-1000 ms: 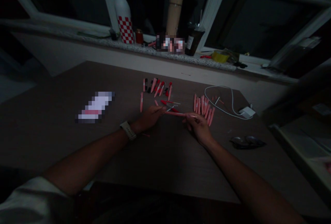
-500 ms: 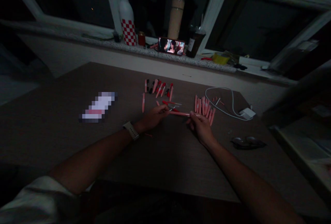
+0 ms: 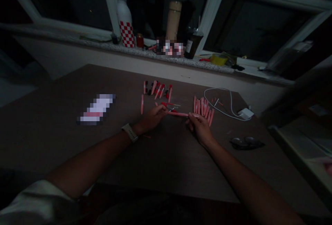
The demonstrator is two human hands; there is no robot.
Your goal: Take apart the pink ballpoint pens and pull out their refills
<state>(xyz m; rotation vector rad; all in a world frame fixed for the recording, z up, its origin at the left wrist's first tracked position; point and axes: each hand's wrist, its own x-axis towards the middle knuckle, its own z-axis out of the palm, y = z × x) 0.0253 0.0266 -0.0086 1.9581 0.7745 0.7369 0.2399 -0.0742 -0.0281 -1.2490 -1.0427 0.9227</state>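
Both my hands hold one pink pen (image 3: 178, 114) level above the dark wooden table (image 3: 64, 124). My left hand (image 3: 151, 118), with a pale watch on its wrist, pinches the pen's left end. My right hand (image 3: 199, 127) grips the right end with closed fingers. A row of pink pens (image 3: 202, 107) lies just beyond my right hand. Another group of pink and dark pen parts (image 3: 157, 89) lies beyond my left hand, with a single pink pen (image 3: 141, 104) to its left and loose thin parts (image 3: 171, 105) near the held pen.
A white cable and charger (image 3: 245, 113) lie at the right, folded glasses (image 3: 246, 143) nearer me. A blurred flat item (image 3: 96, 109) lies at the left. The window sill behind holds a checked bottle (image 3: 124, 20), a tan flask (image 3: 173, 20), a dark cup (image 3: 192, 44) and a yellow item (image 3: 218, 59).
Both hands keep their hold on the pink pen and stay almost where they were. The view has shifted slightly.
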